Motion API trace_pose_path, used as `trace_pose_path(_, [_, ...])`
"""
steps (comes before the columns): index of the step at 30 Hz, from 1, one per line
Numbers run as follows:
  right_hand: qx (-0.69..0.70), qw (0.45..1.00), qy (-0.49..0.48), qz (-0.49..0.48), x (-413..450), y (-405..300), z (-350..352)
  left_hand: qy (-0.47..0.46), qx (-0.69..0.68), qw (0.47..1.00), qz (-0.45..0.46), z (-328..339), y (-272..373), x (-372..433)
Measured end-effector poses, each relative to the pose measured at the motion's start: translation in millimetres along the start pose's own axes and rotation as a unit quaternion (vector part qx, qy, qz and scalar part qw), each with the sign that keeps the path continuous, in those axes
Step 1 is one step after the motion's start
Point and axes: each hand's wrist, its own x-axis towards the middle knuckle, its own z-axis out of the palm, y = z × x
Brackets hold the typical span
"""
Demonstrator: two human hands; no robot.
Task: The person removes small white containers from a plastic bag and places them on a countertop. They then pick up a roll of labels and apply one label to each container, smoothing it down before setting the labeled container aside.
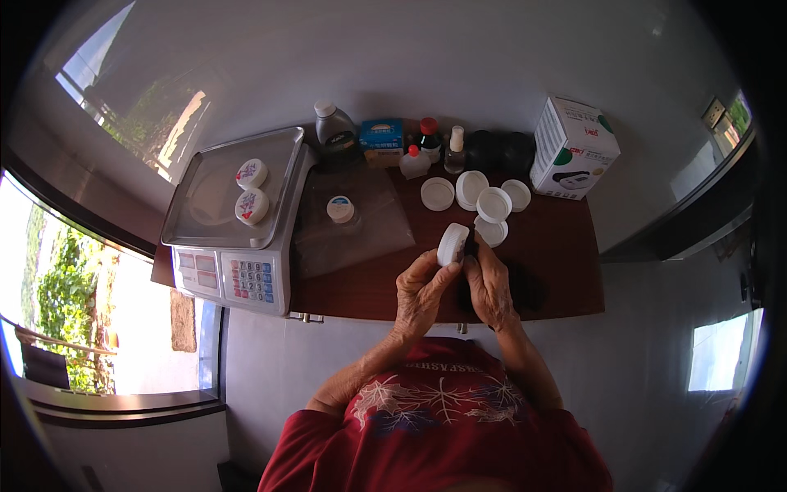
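Above the near part of the dark red tabletop point(572, 264), my left hand point(424, 283) grips a white ribbed plastic lid point(453, 244) by its lower edge. My right hand point(490, 280) is close beside it, its fingers around a small dark object point(470, 242) whose kind I cannot tell. Just beyond my hands lie several round white plastic lids point(494, 205), some overlapping. A small clear jar with a white lid point(340, 210) stands on a clear plastic bag point(369, 240) to the left. Two white lids with marks point(252, 206) rest on the scale's metal tray point(203, 166).
A digital scale point(230, 277) occupies the table's left end. Along the wall stand a grey bottle point(336, 129), a blue box point(382, 136), a red-capped dark bottle point(429, 138), a small red-capped bottle point(415, 165), a spray bottle point(455, 150), dark round containers point(499, 150) and a white box point(575, 147).
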Motion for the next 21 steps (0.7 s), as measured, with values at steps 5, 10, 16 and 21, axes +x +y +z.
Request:
trace_pose_path(5, [-0.084,0.993,-0.047,-0.071,-9.3,11.5,5.6,0.022,-0.018,1.000,0.005,-2.7,-7.7,8.6])
trace_pose_path(10, [-0.131,0.960,-0.131,-0.212,-1.4,-7.1,4.8,0.030,0.024,0.999,0.030,-9.0,5.4,11.9])
trace_pose_path(16, [-0.085,0.986,-0.058,-0.129,-4.6,0.5,3.8,0.149,0.286,0.896,0.305,-64.6,84.6,34.0])
trace_pose_path(21, [-0.095,0.988,-0.058,-0.106,-8.2,6.2,4.1,0.311,0.307,0.840,0.323,-138.7,155.3,47.7])
